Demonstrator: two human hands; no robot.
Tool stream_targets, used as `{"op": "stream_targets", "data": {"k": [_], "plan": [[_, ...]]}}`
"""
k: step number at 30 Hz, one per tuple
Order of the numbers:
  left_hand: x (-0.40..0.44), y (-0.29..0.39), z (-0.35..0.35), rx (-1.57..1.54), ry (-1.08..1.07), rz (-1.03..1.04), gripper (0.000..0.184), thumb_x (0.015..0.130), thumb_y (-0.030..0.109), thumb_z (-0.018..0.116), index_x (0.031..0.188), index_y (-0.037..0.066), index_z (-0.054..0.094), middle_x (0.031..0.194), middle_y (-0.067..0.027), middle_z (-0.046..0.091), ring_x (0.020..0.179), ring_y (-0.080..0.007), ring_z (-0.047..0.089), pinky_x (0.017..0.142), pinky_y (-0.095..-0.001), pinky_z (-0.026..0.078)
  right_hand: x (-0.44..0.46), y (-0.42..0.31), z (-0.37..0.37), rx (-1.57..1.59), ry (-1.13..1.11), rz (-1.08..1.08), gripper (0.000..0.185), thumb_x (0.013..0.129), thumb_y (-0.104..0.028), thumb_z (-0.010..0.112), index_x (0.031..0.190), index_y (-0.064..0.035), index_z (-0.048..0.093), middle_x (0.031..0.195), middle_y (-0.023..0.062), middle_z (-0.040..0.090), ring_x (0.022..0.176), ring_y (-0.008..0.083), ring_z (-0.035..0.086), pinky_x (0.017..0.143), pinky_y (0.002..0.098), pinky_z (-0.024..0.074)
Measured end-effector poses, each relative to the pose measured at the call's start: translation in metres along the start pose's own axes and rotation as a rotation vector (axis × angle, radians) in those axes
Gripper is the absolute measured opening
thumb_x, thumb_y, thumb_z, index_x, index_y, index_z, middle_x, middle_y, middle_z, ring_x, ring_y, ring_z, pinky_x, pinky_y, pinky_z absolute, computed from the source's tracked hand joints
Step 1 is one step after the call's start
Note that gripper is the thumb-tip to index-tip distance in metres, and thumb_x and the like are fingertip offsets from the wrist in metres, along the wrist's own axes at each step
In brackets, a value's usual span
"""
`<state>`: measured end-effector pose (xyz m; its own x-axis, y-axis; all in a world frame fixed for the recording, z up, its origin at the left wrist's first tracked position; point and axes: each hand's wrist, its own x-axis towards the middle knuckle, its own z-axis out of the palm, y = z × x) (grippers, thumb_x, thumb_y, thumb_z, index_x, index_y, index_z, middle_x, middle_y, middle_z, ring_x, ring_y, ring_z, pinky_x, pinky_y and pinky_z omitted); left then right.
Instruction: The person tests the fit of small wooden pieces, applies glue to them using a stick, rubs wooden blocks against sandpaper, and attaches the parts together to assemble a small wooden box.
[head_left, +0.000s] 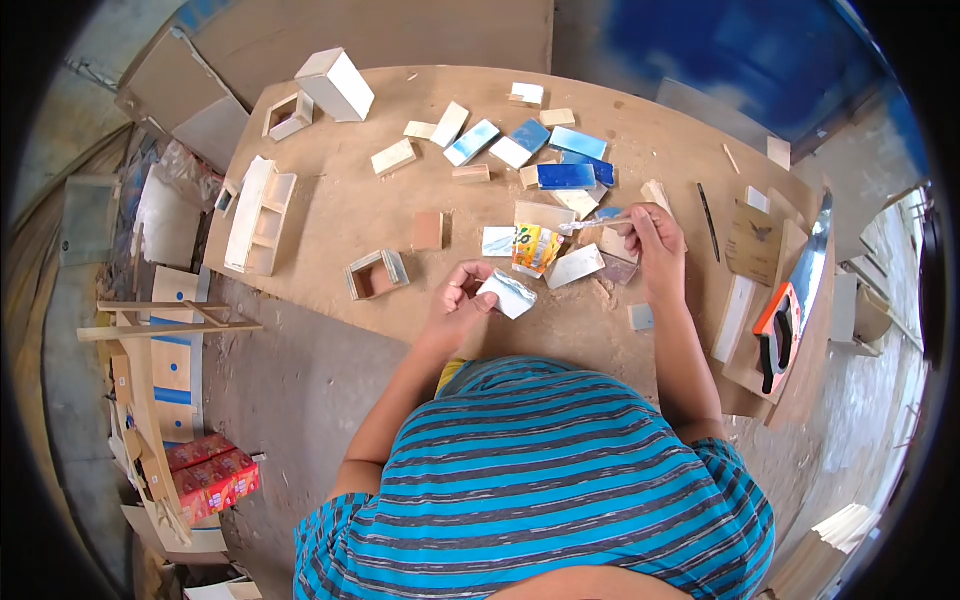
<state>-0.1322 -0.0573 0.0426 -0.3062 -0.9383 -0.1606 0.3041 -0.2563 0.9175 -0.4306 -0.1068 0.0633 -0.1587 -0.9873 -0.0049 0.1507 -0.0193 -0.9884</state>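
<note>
My left hand (462, 302) is closed round one end of a small white block (512, 297), whose upper edge looks coated with whitish paste. My right hand (657, 245) grips a thin stick (603, 222), its tip smeared with something white. That tip hangs over a yellow printed container (536, 249), apart from the block. Beside the container lie a white block (575, 266) on the right and another pale block (497, 241) on the left. The inside of the container is partly hidden.
Several blue and white blocks (566, 177) lie beyond my hands on the wooden table (330, 230). An open wooden box (377, 275) and a divided white box (262, 218) stand left. On the right are a handsaw (790, 310), sandpaper (752, 243) and a black pencil-like rod (708, 222).
</note>
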Motion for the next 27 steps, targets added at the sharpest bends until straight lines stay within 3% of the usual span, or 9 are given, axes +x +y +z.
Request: {"op": "stream_targets", "data": {"k": [6, 12, 15, 19, 20, 23, 24, 27], "plan": [[0.022, -0.031, 0.004, 0.133, -0.143, -0.014, 0.033, 0.092, 0.009, 0.065, 0.121, 0.003, 0.053, 0.11, -0.0028, 0.059, 0.096, -0.0074, 0.057, 0.084, -0.0243, 0.048, 0.026, 0.022, 0.016, -0.247, 0.007, 0.068, 0.019, 0.098, -0.021, 0.059, 0.096, -0.0029, 0.066, 0.075, 0.0008, 0.063, 0.062, 0.0049, 0.051, 0.057, 0.0205, 0.0409], [0.024, -0.037, 0.004, 0.22, -0.149, -0.002, 0.029, 0.093, 0.01, 0.063, 0.12, 0.004, 0.054, 0.112, -0.0017, 0.059, 0.095, -0.0066, 0.055, 0.084, -0.0238, 0.046, 0.048, 0.033, 0.012, -0.108, -0.313, 0.331, 0.017, 0.096, -0.018, 0.059, 0.093, -0.0028, 0.066, 0.074, 0.0006, 0.062, 0.065, 0.0069, 0.056, 0.06, 0.0225, 0.0449], [0.024, -0.039, -0.001, 0.231, -0.132, 0.0, 0.029, 0.093, 0.01, 0.063, 0.119, 0.004, 0.054, 0.111, -0.0023, 0.06, 0.096, -0.0068, 0.055, 0.084, -0.024, 0.046, 0.037, 0.042, 0.031, -0.177, -0.372, 0.311, 0.017, 0.095, -0.017, 0.06, 0.091, -0.0022, 0.066, 0.075, -0.0002, 0.063, 0.066, 0.0067, 0.057, 0.062, 0.0228, 0.0456], [0.02, -0.035, -0.002, 0.148, -0.074, 0.001, 0.029, 0.093, 0.009, 0.064, 0.12, 0.004, 0.053, 0.109, -0.003, 0.061, 0.097, -0.0078, 0.056, 0.086, -0.0247, 0.047, 0.041, 0.023, 0.048, -0.669, -0.302, 0.073, 0.026, 0.089, -0.026, 0.068, 0.101, -0.0033, 0.067, 0.081, 0.0043, 0.064, 0.071, 0.0142, 0.06, 0.067, 0.03, 0.0487], [0.017, -0.032, -0.002, 0.117, -0.053, 0.005, 0.03, 0.093, 0.009, 0.064, 0.12, 0.005, 0.053, 0.109, -0.0031, 0.061, 0.098, -0.0081, 0.057, 0.086, -0.0249, 0.047, 0.041, 0.003, 0.056, -0.886, -0.175, -0.138, 0.028, 0.086, -0.028, 0.071, 0.105, -0.0085, 0.069, 0.089, 0.0092, 0.066, 0.079, 0.0229, 0.063, 0.07, 0.0352, 0.0505], [0.001, -0.028, -0.01, -0.024, 0.009, -0.043, 0.029, 0.093, 0.007, 0.063, 0.119, 0.005, 0.052, 0.108, -0.0028, 0.061, 0.099, -0.0091, 0.058, 0.086, -0.0265, 0.05, 0.062, 0.002, 0.083, -0.839, -0.158, -0.627, 0.022, 0.086, -0.02, 0.071, 0.105, -0.0089, 0.069, 0.098, 0.0103, 0.066, 0.082, 0.0249, 0.065, 0.072, 0.034, 0.0529], [-0.005, -0.024, -0.011, -0.049, 0.034, -0.078, 0.029, 0.093, 0.007, 0.063, 0.119, 0.005, 0.052, 0.107, -0.0027, 0.061, 0.098, -0.0095, 0.058, 0.086, -0.0271, 0.05, 0.063, 0.002, 0.097, -0.842, -0.267, -0.595, 0.023, 0.083, -0.018, 0.07, 0.104, -0.0089, 0.068, 0.104, 0.0121, 0.067, 0.093, 0.0322, 0.064, 0.077, 0.0395, 0.053], [-0.018, -0.015, -0.015, -0.117, 0.091, -0.136, 0.028, 0.093, 0.006, 0.063, 0.118, 0.006, 0.052, 0.104, -0.0024, 0.061, 0.097, -0.0105, 0.06, 0.085, -0.0289, 0.052, 0.069, 0.014, 0.151, -0.955, -0.656, -0.624, 0.024, 0.085, -0.016, 0.065, 0.108, -0.0106, 0.068, 0.109, 0.0093, 0.067, 0.102, 0.029, 0.063, 0.085, 0.0406, 0.0513]]}}
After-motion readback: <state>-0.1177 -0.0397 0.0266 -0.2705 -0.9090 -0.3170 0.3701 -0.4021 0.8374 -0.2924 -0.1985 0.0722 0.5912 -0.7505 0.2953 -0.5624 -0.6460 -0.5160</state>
